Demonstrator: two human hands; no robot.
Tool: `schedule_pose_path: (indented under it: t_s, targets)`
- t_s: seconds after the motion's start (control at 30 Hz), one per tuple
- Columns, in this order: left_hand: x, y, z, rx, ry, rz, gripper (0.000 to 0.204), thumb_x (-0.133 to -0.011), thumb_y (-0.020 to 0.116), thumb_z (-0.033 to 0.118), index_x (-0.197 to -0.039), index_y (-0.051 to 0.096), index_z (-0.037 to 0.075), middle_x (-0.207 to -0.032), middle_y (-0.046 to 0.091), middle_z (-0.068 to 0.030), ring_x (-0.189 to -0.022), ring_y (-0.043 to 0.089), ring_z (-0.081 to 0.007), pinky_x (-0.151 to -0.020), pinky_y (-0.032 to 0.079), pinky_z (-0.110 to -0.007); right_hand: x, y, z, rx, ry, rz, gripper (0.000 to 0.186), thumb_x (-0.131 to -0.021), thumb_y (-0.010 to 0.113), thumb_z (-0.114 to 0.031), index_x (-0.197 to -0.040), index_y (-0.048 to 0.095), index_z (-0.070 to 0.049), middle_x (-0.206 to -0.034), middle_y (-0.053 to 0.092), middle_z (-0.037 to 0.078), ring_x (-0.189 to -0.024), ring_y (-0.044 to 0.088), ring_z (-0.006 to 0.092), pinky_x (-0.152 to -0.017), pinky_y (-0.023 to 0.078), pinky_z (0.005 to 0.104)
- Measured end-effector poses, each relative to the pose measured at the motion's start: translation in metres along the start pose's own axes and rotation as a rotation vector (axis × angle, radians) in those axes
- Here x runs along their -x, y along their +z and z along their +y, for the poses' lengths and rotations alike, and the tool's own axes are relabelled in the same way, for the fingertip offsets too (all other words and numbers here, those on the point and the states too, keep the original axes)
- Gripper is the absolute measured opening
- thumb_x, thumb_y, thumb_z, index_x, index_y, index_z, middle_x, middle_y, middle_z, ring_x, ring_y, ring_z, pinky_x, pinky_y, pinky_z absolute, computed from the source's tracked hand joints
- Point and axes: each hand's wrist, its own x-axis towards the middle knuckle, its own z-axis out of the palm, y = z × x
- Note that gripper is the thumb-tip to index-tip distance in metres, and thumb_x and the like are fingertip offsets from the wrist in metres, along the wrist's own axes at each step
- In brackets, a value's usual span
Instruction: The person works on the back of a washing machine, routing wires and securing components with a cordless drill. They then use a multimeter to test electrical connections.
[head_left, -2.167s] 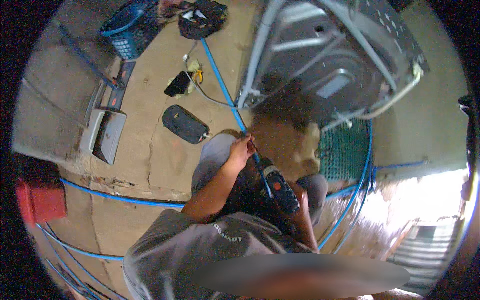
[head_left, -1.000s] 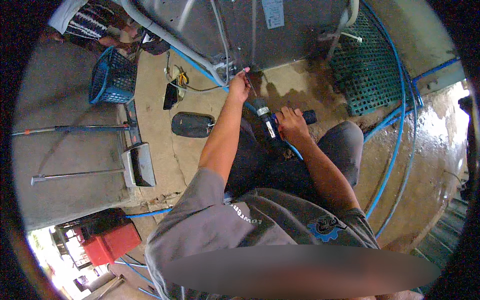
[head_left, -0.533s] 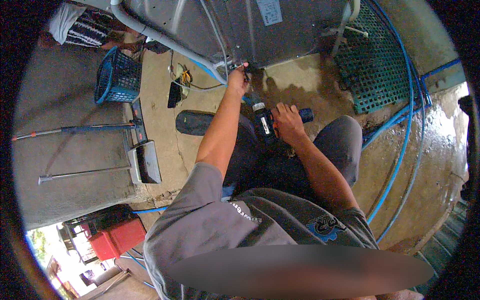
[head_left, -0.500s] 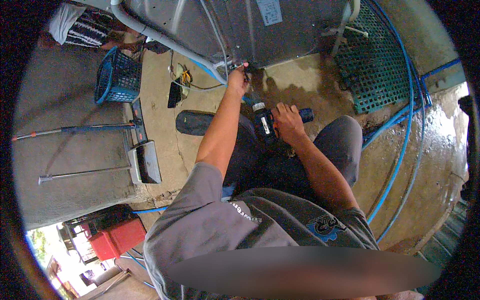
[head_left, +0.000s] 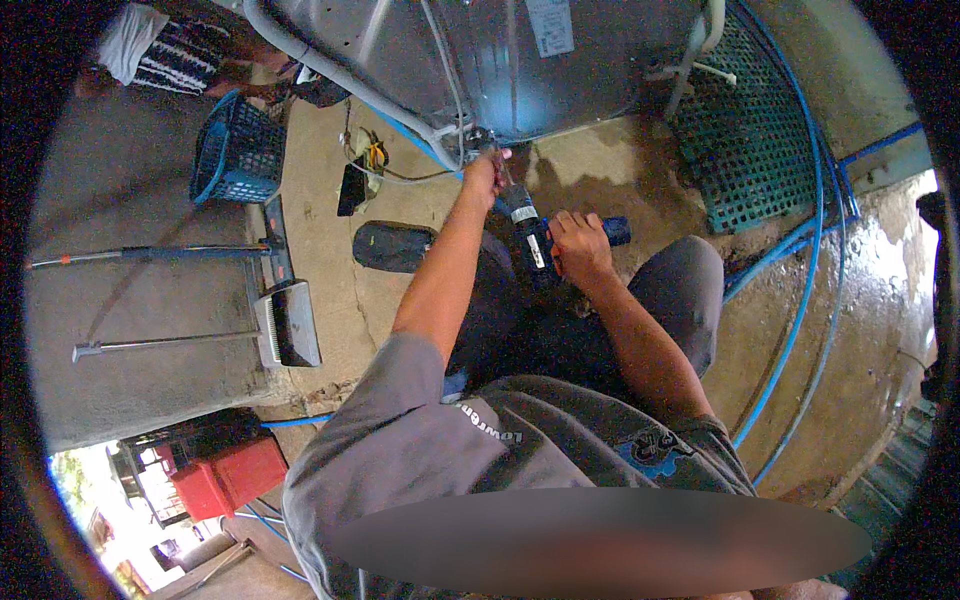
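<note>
My right hand point(head_left: 580, 243) is wrapped around the handle of a black and blue cordless drill point(head_left: 532, 245), held level above my lap. The drill's front points away from me, toward a grey metal appliance panel point(head_left: 590, 85). A patch of bluish light falls on the panel's lower part. Just ahead of the drill, my left hand point(head_left: 484, 176) is closed low down by the panel, beside a grey hose point(head_left: 350, 88) and a thin tube. What its fingers hold is hard to make out. A greyish shape, perhaps the bit, lies between that hand and the drill.
A black sandal point(head_left: 392, 246), a dark flat object point(head_left: 352, 193) and yellow-handled pliers point(head_left: 376, 154) lie to the left. Farther left are a blue basket point(head_left: 250, 155) and a dustpan point(head_left: 293, 322). Green plastic grating point(head_left: 750, 150) and blue hoses point(head_left: 800, 340) lie right, on wet floor.
The drill's front has swung toward the panel and nearer my left hand. Light now shows on the panel. My left hand has shifted slightly right and toward me.
</note>
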Motion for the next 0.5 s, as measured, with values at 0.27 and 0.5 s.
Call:
schedule_pose_path:
  t_s: [0.27,0.5]
  targets:
    - [0.070,-0.041,-0.072,0.121,-0.165,-0.010,0.024,-0.099,0.043,0.018,-0.090,0.064,0.011,-0.075,0.061,-0.0026,-0.052,0.048,-0.0135,-0.043,0.037,-0.029,-0.002,0.006,-0.003,0.022,0.008,0.008,0.022,-0.079,0.067,-0.023,-0.098,0.066,-0.012,-0.101,0.064,0.008,-0.099,0.065,0.0260,-0.084,0.044,0.0410]
    - [0.073,-0.050,-0.079,0.208,-0.066,0.035,0.030,-0.107,0.039,0.016,-0.106,0.067,0.003,-0.080,0.065,-0.0044,-0.062,0.062,-0.0167,-0.052,0.055,-0.031,-0.011,-0.002,-0.013,0.088,-0.005,0.018,0.017,-0.088,0.058,-0.022,-0.098,0.066,-0.012,-0.100,0.065,0.008,-0.098,0.065,0.0267,-0.084,0.044,0.0409]
